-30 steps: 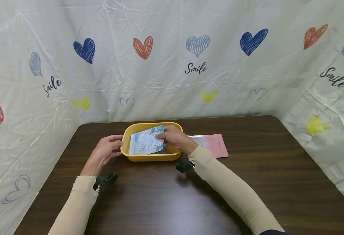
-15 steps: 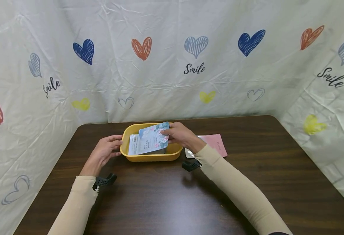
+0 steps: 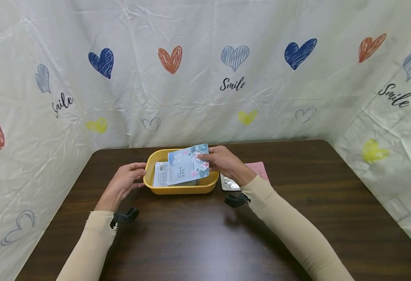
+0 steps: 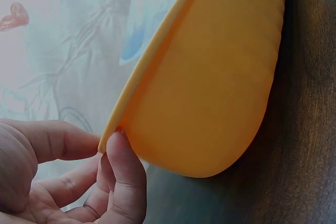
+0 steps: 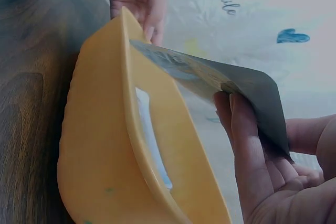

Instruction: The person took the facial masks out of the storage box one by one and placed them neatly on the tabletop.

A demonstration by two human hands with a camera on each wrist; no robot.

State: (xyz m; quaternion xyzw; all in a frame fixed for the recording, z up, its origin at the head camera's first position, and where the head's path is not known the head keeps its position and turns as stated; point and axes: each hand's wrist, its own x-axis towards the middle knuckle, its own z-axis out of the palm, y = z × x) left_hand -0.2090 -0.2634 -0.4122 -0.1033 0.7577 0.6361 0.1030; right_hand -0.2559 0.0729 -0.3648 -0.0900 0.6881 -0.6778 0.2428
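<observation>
My left hand (image 3: 130, 176) pinches the left end of the yellow plastic basket (image 3: 181, 190); its thumb and fingers grip the rim in the left wrist view. Between the thumb and fingers of my right hand (image 3: 228, 162) is the right edge of a flat facial mask packet (image 3: 188, 164), blue with pink flowers. The packet slants over the basket, its left end lower, and its silvery back (image 5: 247, 85) faces the right wrist camera. Below it, a white-and-blue packet (image 3: 160, 172) with a barcode lies in the basket, partly covered.
On the dark wooden table (image 3: 191, 242), a pink and silver packet (image 3: 258, 168) lies right of the basket, partly behind my right wrist. A white curtain (image 3: 198, 93) printed with hearts hangs behind the table's back edge.
My right hand has drawn the blue floral packet rightward and up, exposing the white-and-blue packet in the basket. My left hand stays on the rim.
</observation>
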